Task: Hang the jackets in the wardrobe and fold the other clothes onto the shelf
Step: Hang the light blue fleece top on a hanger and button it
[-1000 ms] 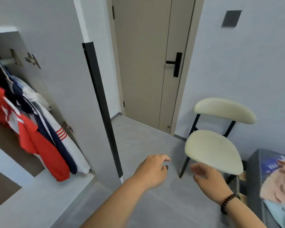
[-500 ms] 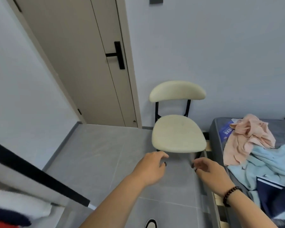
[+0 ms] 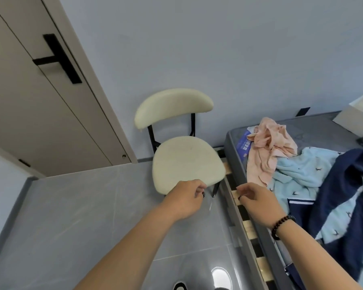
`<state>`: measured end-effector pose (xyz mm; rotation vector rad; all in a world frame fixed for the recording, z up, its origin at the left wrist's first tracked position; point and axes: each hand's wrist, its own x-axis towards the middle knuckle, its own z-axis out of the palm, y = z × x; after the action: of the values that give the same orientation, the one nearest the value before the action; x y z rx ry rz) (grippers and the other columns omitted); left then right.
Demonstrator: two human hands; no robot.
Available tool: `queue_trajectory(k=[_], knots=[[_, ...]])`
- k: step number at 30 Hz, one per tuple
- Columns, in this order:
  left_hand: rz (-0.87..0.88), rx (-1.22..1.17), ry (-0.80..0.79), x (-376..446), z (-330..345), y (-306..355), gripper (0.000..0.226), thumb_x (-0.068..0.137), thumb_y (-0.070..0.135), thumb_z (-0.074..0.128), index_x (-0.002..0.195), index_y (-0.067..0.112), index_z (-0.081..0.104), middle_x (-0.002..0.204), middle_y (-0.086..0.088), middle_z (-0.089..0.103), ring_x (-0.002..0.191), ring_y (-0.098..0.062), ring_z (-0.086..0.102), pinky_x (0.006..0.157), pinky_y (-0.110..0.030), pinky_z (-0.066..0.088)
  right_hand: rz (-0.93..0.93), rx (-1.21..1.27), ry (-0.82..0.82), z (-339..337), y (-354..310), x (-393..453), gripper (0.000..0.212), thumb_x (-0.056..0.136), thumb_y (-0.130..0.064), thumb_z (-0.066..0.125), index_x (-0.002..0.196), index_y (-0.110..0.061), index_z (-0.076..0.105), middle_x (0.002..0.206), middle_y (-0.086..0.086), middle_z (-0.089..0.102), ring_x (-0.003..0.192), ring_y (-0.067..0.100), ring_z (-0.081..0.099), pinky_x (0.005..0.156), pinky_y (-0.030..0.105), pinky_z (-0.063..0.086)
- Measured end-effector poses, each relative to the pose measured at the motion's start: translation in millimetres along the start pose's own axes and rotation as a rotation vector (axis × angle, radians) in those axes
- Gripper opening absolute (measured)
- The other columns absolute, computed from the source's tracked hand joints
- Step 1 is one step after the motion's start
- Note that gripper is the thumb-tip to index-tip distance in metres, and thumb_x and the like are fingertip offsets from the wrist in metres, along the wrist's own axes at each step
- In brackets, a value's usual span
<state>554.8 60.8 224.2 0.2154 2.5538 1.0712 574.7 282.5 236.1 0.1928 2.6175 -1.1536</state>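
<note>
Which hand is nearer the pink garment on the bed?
Right. The right hand hangs beside the bed edge, just below-left of the pink garment; the left hand is farther left, by the chair seat's front edge.

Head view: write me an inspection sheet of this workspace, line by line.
Surface: grey mattress on a slatted wooden bed frame; grey tiled floor.
Job's things: crumpled pink garment, light blue patterned fleece garment and navy blue jacket heaped together on the mattress, unfolded.
Clutter: cream padded chair with black metal legs beside the bed.
Hands: left hand and right hand held out in front, fingers loosely curled, holding nothing; beaded bracelet on the right wrist.
Cables: nothing seen.
Surroundings: beige door with black handle, pale grey wall.
</note>
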Motion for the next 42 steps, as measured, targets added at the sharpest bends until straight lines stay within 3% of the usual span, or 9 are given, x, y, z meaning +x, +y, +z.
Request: queue_trajectory(k=[4,9,18,23,27,30,32,35,42], knots=[[0.018,-0.012,-0.055,38,13,14,0.033,0.094,0.014,0.049,0.124,0.020,0.062,0.120,0.005,0.065,0.108,-0.005,0.058,0.092,-0.015,0.043,0.077,0.063,0.023,-20,25,22,0.024,0.089,-0.010,0.056,0.109,-0.022,0.058,0.101,-0.006,0.063,0.094,0.009,0.057,0.069,0.010,0.038],[0.018,-0.038,-0.111,95,40,39,0.033,0.095,0.015,0.049,0.126,0.022,0.060,0.122,0.005,0.064,0.109,-0.004,0.057,0.091,-0.012,0.039,0.119,0.160,0.057,-53,60,65,0.025,0.086,-0.006,0.059,0.105,-0.023,0.057,0.097,-0.004,0.066,0.093,0.012,0.060,0.080,0.021,0.042],[-0.123,-0.059,-0.230,221,140,77,0.034,0.094,0.016,0.048,0.125,0.025,0.060,0.122,0.007,0.063,0.110,-0.003,0.057,0.099,-0.023,0.045,0.325,0.374,0.172,-113,178,185,0.021,0.086,-0.004,0.059,0.092,-0.024,0.060,0.092,-0.001,0.068,0.090,0.014,0.062,0.080,0.025,0.043],[-0.174,-0.120,-0.277,289,196,93,0.038,0.094,0.013,0.046,0.130,0.020,0.057,0.127,0.004,0.061,0.113,-0.003,0.054,0.097,-0.016,0.039,0.449,0.321,0.203,-136,257,255,0.021,0.088,-0.009,0.057,0.108,-0.014,0.059,0.104,0.004,0.064,0.088,0.021,0.059,0.080,0.037,0.050],[-0.207,-0.134,-0.287,327,227,99,0.036,0.095,0.013,0.048,0.129,0.020,0.058,0.125,0.005,0.062,0.113,-0.005,0.055,0.099,-0.019,0.042,0.531,0.276,0.288,-137,310,300,0.022,0.089,-0.013,0.057,0.110,-0.011,0.062,0.113,0.007,0.065,0.099,0.023,0.058,0.081,0.028,0.042],[-0.232,-0.146,-0.298,343,247,94,0.035,0.094,0.014,0.048,0.126,0.023,0.059,0.121,0.007,0.063,0.110,-0.003,0.056,0.093,-0.014,0.041,0.522,0.102,0.185,-127,346,324,0.047,0.087,-0.016,0.063,0.131,-0.011,0.049,0.137,0.012,0.047,0.121,0.029,0.047,0.091,0.031,0.039],[-0.254,-0.147,-0.306,350,258,88,0.035,0.095,0.015,0.049,0.127,0.023,0.058,0.121,0.008,0.062,0.107,-0.002,0.055,0.086,-0.009,0.038,0.509,-0.095,0.028,-118,363,336,0.071,0.085,-0.024,0.068,0.145,-0.019,0.031,0.154,0.012,0.021,0.138,0.035,0.023,0.108,0.042,0.031],[-0.281,-0.132,-0.302,360,268,78,0.036,0.096,0.014,0.050,0.130,0.022,0.055,0.122,0.007,0.061,0.105,-0.002,0.054,0.078,-0.001,0.036,0.528,-0.224,-0.115,-107,381,355,0.088,0.084,-0.034,0.069,0.150,-0.035,0.011,0.160,0.002,-0.009,0.145,0.036,-0.007,0.113,0.057,0.021],[-0.355,-0.143,-0.329,362,288,62,0.037,0.095,0.016,0.050,0.131,0.025,0.053,0.112,0.014,0.060,0.091,0.008,0.052,0.067,0.001,0.038,0.559,-0.303,-0.143,-95,399,392,0.085,0.080,-0.036,0.070,0.149,-0.025,0.020,0.155,0.008,0.014,0.138,0.035,0.017,0.112,0.048,0.024]])
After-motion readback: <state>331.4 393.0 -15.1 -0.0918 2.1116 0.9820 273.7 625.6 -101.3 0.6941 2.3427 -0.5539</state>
